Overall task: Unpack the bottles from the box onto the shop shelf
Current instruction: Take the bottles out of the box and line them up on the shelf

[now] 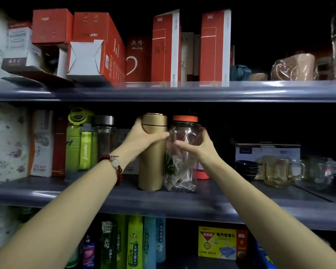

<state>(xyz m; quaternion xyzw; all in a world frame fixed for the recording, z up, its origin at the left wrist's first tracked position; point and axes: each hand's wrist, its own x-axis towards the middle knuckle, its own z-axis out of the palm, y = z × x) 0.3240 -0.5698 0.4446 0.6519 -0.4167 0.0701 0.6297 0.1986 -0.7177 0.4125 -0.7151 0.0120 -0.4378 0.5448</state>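
Observation:
A gold flask stands upright on the middle shelf, and my left hand is wrapped around its upper half. Right beside it, touching, stands a clear bottle with an orange lid and paper inserts inside. My right hand grips that bottle from the right, fingers curled round its front. The box the bottles come from is out of view.
Left of the gold flask stand a glass bottle with a grey cap, a green bottle and cartons. Glass mugs and dark bowls sit to the right. Red boxes fill the top shelf; spray bottles fill the lower one.

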